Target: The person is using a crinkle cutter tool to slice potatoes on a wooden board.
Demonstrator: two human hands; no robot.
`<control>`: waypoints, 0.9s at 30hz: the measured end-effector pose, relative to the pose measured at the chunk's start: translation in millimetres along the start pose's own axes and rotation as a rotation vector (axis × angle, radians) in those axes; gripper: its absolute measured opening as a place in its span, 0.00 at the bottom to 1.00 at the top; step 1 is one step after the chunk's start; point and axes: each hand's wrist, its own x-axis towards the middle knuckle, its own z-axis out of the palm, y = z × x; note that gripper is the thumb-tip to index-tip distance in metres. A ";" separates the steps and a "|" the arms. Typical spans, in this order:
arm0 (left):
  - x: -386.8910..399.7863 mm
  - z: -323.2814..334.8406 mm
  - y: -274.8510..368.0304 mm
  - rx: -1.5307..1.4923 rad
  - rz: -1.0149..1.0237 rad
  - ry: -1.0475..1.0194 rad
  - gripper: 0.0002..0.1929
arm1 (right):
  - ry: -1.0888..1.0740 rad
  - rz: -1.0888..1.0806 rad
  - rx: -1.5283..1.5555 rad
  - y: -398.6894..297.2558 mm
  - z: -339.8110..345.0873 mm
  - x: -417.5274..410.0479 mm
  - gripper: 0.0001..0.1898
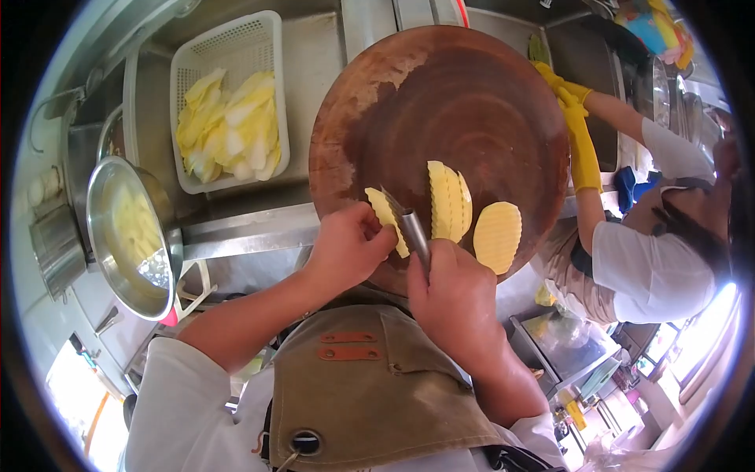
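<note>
My left hand [354,242] pinches a ridged, pale yellow slice [387,218], probably potato, near the lower left edge of a round wooden chopping block [472,112]. In my right hand [454,295] is a knife or cutter with a tubular metal handle [416,236]; its blade points away from me, close to the right side of that slice, and is mostly seen edge-on. To the right, several upright crinkle-cut slices [450,203] stand close together. A wider oval slice [498,237] with a ridged face lies further right on the block.
A white plastic basket [284,100] holds pale cabbage leaves at the upper left. Below it, a metal bowl [94,236] contains cut yellow pieces in liquid. On the right, another person in yellow rubber gloves [581,135] works at a sink beside the block.
</note>
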 end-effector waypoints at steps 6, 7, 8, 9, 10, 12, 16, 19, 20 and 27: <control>6.5 5.1 -12.0 0.039 0.125 0.030 0.12 | -0.035 -0.045 -0.075 -5.1 4.5 5.7 0.09; 6.1 6.4 -12.1 -0.013 0.149 0.031 0.12 | -0.037 -0.040 -0.078 -5.3 3.4 6.6 0.09; 6.6 7.2 -11.5 -0.066 0.172 0.033 0.12 | -0.048 -0.026 -0.081 -5.5 2.0 7.7 0.08; 6.2 6.2 -6.3 -0.068 0.169 0.033 0.12 | -0.060 -0.018 -0.082 -5.2 0.7 8.5 0.08; 5.5 4.2 1.3 -0.062 0.119 -0.004 0.11 | -0.063 -0.019 -0.082 -3.8 -0.3 8.5 0.08; 7.3 4.0 3.1 -0.058 0.067 -0.039 0.11 | -0.065 -0.030 -0.072 -0.8 -1.8 8.6 0.08; 10.2 6.2 -1.0 -0.018 0.164 -0.039 0.10 | -0.086 0.044 -0.026 -0.8 -0.7 8.9 0.09; 8.3 2.9 8.7 0.056 0.191 -0.034 0.10 | -0.086 -0.006 -0.074 0.0 0.9 9.2 0.07; 7.1 1.5 11.9 0.115 0.196 -0.031 0.10 | -0.079 -0.013 -0.069 -0.1 2.0 9.7 0.08; 6.8 1.4 13.9 0.160 0.159 -0.026 0.10 | -0.115 -0.007 -0.093 1.9 2.9 11.0 0.08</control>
